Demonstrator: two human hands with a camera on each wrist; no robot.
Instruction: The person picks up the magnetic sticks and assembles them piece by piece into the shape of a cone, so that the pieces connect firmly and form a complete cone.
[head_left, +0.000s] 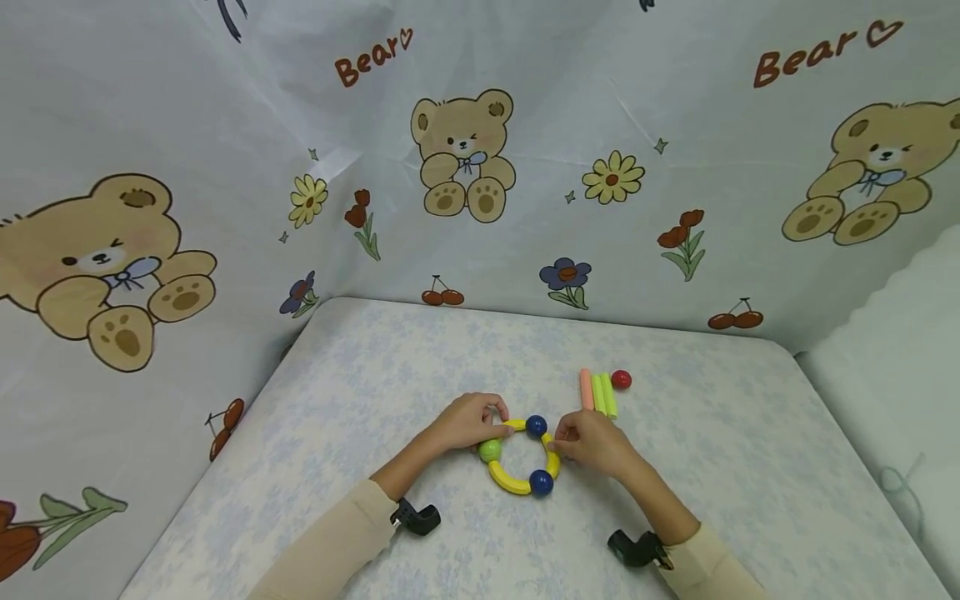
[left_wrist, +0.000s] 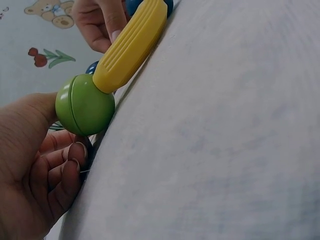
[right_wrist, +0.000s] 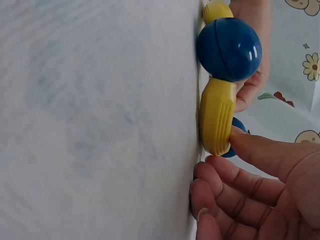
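Note:
A ring of yellow curved sticks and balls lies on the table. Its green ball (head_left: 490,451) is at the left, with one blue ball (head_left: 536,426) at the far side and another blue ball (head_left: 542,482) at the near side. My left hand (head_left: 465,421) pinches the far-left yellow stick (head_left: 516,425) beside the green ball. On the opposite side, thumb and fingertips of my right hand (head_left: 596,442) pinch the right yellow stick (head_left: 553,463). The near yellow stick (left_wrist: 130,47) joins the green ball in the left wrist view, where the left fingertips are partly hidden.
Beyond my right hand lie a pink stick (head_left: 587,389), two yellow-green sticks (head_left: 603,395) side by side and a red ball (head_left: 621,380). The pale patterned tabletop (head_left: 420,358) ends at a bear-print curtain (head_left: 525,242) behind.

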